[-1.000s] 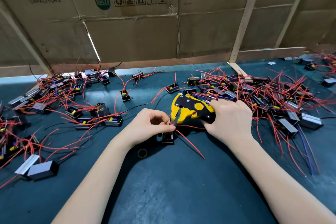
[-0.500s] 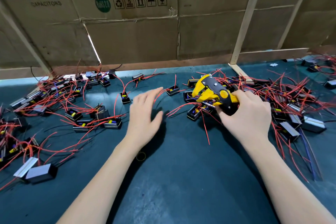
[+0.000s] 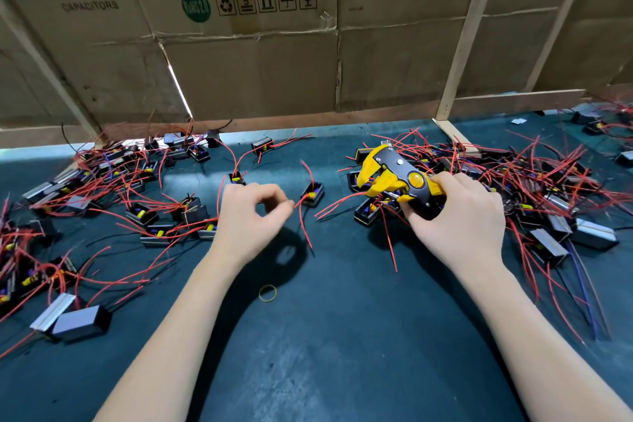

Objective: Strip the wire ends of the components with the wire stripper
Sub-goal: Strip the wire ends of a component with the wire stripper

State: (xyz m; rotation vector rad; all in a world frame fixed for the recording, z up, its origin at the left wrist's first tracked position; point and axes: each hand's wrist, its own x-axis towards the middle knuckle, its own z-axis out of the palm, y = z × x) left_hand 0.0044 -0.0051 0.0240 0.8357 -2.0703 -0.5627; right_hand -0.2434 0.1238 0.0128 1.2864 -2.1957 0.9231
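left hand (image 3: 251,216) pinching red wire (image 3: 303,216) of lone component (image 3: 312,194), mid table. right hand (image 3: 455,216) clamped on stripper (image 3: 394,176), resting over right pile (image 3: 534,188), jaws apart, no wire in. left pile (image 3: 113,188) possibly done; stripped ends too small to confirm. many left.

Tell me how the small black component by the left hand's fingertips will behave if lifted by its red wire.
The component would probably dangle and swing: its red wire curves limply across the mat. It looks small, so likely light. The left hand seems to pinch that wire's end, so it may slide first.
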